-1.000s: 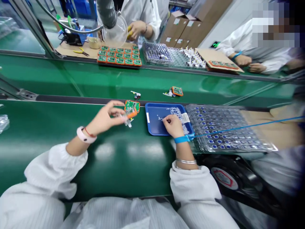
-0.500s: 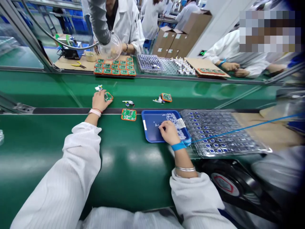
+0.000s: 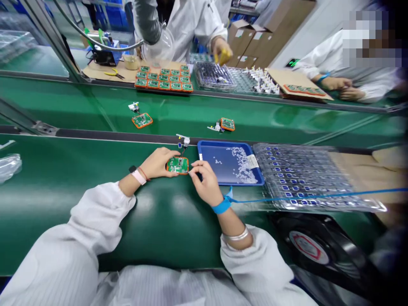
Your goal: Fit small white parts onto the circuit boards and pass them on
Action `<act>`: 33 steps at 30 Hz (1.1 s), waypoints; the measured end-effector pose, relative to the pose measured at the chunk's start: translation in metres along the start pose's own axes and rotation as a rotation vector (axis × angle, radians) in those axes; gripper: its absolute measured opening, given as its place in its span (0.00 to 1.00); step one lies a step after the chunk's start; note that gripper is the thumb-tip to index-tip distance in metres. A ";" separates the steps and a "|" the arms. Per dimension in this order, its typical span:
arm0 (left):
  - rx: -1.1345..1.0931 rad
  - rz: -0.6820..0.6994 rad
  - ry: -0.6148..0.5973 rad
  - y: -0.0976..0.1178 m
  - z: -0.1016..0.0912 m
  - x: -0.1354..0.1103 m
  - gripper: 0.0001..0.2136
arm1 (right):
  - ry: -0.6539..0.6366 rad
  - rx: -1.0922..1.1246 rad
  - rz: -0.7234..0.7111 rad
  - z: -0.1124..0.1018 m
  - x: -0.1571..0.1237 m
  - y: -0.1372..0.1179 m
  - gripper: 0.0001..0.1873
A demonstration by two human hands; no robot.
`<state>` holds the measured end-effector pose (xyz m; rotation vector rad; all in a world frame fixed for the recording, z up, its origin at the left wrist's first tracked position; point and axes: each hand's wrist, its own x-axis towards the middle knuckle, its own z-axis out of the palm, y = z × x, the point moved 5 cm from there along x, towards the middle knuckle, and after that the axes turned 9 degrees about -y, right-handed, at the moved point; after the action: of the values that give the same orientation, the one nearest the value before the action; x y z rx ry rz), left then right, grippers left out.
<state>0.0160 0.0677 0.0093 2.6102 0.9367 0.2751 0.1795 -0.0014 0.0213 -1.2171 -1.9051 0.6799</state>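
R hand point(image 3: 205, 180) has left the blue tray point(image 3: 212, 154) beyond it, now pinched (contents: can't tell) at R end of the green PCB point(image 3: 178, 165) gripped in L hand point(image 3: 159, 162), so work's prob. on that PCB now.

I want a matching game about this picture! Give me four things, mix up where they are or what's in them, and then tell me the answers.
Things:
1. shallow blue plastic tray
2. nearest green circuit board with an orange rim
3. yellow-handled pliers
4. pale pink wristband

Clues:
A. on flat brown cardboard
B. held in the left hand
C. has small white pieces in it
D. around the left wrist

Pairs: 1-C, 2-B, 3-A, 4-D
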 end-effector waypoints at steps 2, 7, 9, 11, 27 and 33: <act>-0.022 -0.004 -0.022 0.016 0.006 -0.021 0.30 | -0.035 0.025 0.011 0.014 -0.003 -0.002 0.06; -0.133 -0.041 0.048 0.040 0.012 -0.044 0.20 | -0.082 0.032 0.041 0.029 -0.005 0.008 0.06; -0.212 -0.055 0.119 0.040 0.012 -0.041 0.12 | -0.097 0.023 0.034 0.032 -0.004 0.009 0.06; -0.290 -0.082 0.173 0.037 0.011 -0.035 0.08 | -0.109 0.016 0.031 0.034 -0.002 0.008 0.06; -0.471 -0.239 0.049 0.022 0.012 -0.019 0.03 | -0.173 -0.003 0.119 0.041 0.006 0.009 0.07; -0.224 -0.053 -0.062 0.030 0.011 -0.031 0.28 | 0.140 -0.204 0.145 -0.045 0.007 0.043 0.07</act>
<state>0.0128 0.0228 0.0091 2.3726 0.8973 0.2669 0.2369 0.0236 0.0159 -1.5029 -1.8159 0.4692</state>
